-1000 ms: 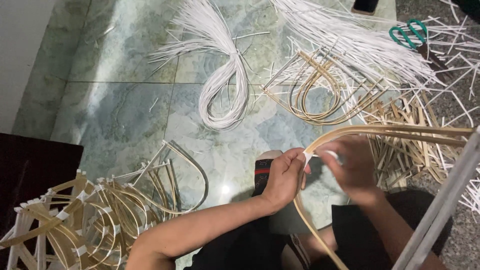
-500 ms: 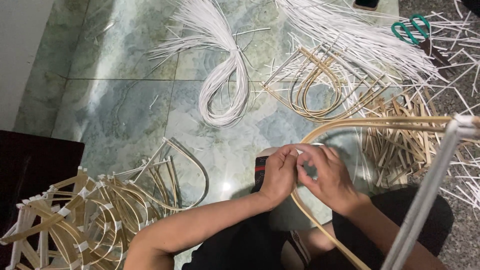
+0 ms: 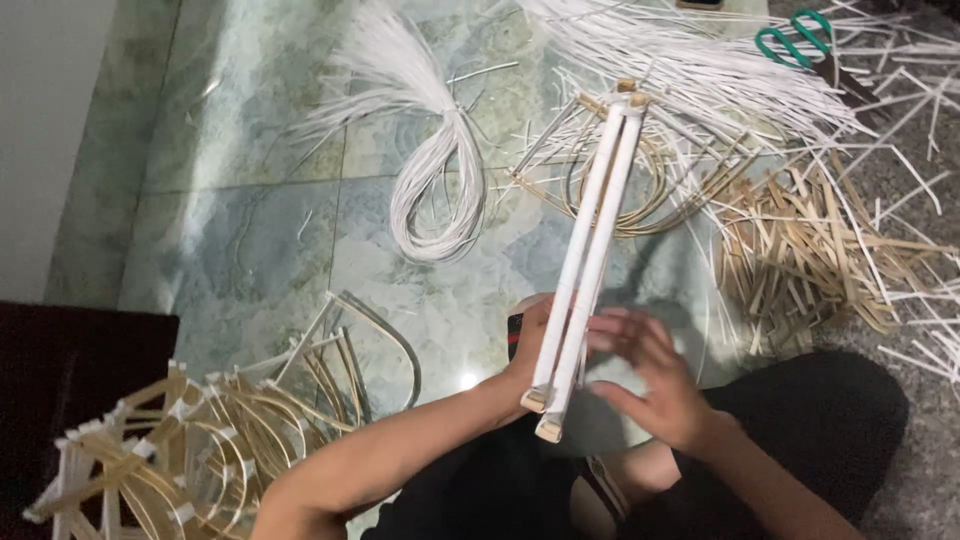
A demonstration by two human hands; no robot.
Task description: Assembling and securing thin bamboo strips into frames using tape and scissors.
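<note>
Both hands [image 3: 600,365] clasp two white-wrapped, straight bamboo sticks [image 3: 590,250].

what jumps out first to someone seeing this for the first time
At centre, the left hand and right hand grip a pair of white-wrapped sticks angled up and away. A looped bundle of white strips lies on the green floor tiles beyond, and finished bamboo frames pile up at lower left.
</note>
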